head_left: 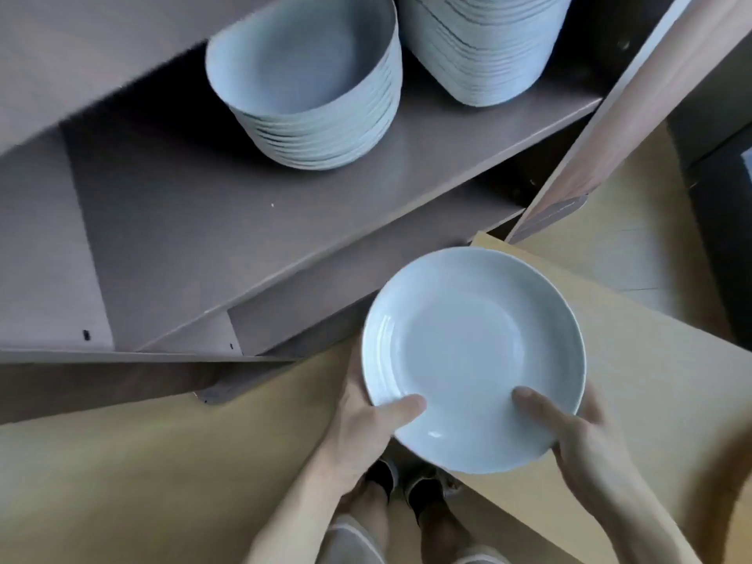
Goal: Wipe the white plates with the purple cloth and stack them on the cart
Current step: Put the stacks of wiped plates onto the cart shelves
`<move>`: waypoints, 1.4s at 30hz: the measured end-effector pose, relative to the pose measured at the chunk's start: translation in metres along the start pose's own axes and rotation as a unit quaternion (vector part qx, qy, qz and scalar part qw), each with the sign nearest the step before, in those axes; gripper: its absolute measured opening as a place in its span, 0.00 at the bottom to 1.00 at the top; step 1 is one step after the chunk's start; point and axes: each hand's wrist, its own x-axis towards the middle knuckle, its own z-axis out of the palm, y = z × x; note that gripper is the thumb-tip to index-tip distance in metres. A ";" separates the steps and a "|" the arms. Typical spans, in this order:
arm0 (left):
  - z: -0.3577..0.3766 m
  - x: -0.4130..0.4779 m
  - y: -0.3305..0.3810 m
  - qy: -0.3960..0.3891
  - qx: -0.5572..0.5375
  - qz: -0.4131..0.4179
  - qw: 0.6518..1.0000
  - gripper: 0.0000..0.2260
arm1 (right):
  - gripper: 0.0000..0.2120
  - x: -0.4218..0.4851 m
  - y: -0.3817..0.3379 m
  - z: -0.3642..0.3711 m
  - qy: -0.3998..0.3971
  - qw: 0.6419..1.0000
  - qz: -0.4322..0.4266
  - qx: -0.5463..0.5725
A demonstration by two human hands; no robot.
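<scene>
Progress early, judging by scene: round white ceramic plate (pixel 474 360) at 5 o'clock, near rim gripped by left hand (pixel 366 425) and right hand (pixel 578 433), thumbs on top. Two tall white plate stacks (pixel 313 95) at 12 o'clock on grey shelf (pixel 203 221). Purple cloth not in view; wiping likely not yet done.

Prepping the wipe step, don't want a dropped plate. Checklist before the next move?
1. Left hand grip on plate: thumb over the rim. Ok.
2. Right hand grip: thumb over the rim. Ok.
3. Plate face up, nothing on it. Ok.
4. Purple cloth at hand: none in view. Not ok.
5. Left stack and right stack seated on shelf, apart from the held plate. Ok.
6. Plate already wiped: cannot tell.
</scene>
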 end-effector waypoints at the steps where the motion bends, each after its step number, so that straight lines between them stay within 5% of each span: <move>1: -0.011 -0.016 0.008 0.007 0.000 0.001 1.000 0.24 | 0.29 -0.010 -0.013 0.015 -0.006 1.000 -0.007 -0.005; 9: -0.112 -0.087 0.066 0.114 -0.020 0.051 0.992 0.30 | 0.33 -0.030 -0.085 0.136 -0.096 0.992 -0.075 -0.031; 19: -0.188 -0.072 0.084 0.190 -0.087 0.039 0.977 0.31 | 0.33 0.029 -0.124 0.241 -0.228 0.967 -0.074 -0.091; 28: -0.197 -0.035 0.098 0.235 -0.166 0.043 0.957 0.37 | 0.22 0.084 -0.144 0.265 -0.243 0.960 -0.055 -0.128; 31: -0.190 -0.029 0.091 0.224 -0.197 0.121 0.947 0.44 | 0.18 0.098 -0.151 0.276 -0.243 0.957 -0.080 -0.135; 35: -0.177 -0.018 0.078 0.264 -0.009 0.210 0.941 0.59 | 0.44 0.094 -0.140 0.266 -0.308 0.922 -0.180 -0.150; 37: -0.176 -0.006 0.077 0.338 0.113 0.227 0.906 0.61 | 0.57 0.090 -0.129 0.261 -0.280 0.879 -0.285 -0.262; 40: -0.181 0.006 0.072 0.394 0.194 0.239 0.866 0.61 | 0.58 0.094 -0.116 0.266 -0.183 0.790 -0.423 -0.404; 42: -0.184 0.008 0.069 0.395 0.205 0.245 0.861 0.61 | 0.55 0.098 -0.111 0.273 -0.145 0.777 -0.450 -0.416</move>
